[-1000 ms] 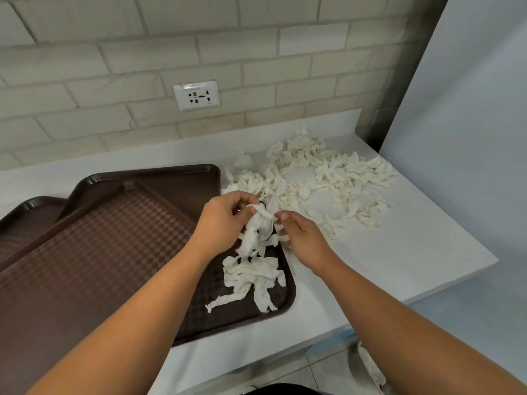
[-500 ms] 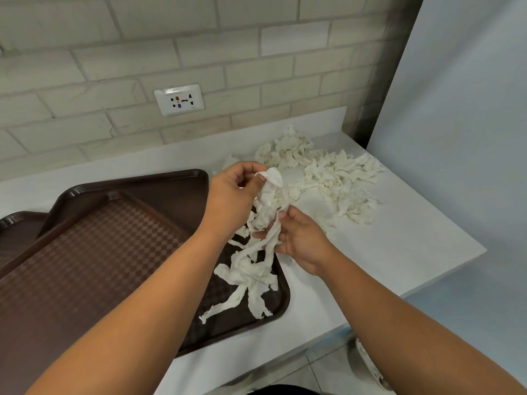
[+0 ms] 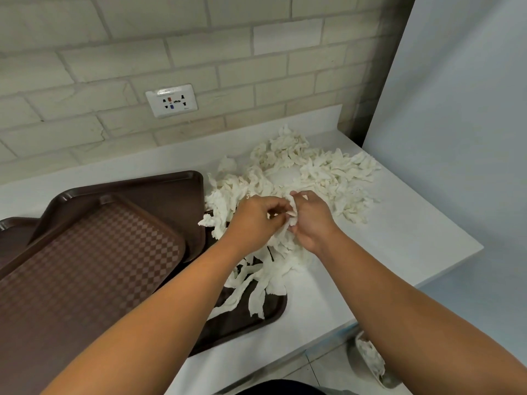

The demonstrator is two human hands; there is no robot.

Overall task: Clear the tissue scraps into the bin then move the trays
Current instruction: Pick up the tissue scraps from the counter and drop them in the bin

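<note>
Tissue strips (image 3: 281, 252) are pinched by both the left hand (image 3: 253, 220) and right hand (image 3: 312, 220). Loose ends trail onto a brown tray (image 3: 256, 320).

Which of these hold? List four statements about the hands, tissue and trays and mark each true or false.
1. Both the left hand and the right hand grip the bunch of tissue strips. True.
2. The wall socket has a plug in it. False: nothing is plugged in.
3. A heap of tissue scraps lies on the white counter beyond the hands. True.
4. No tissue lies over a tray. False: strips trail over the dark brown tray.
</note>
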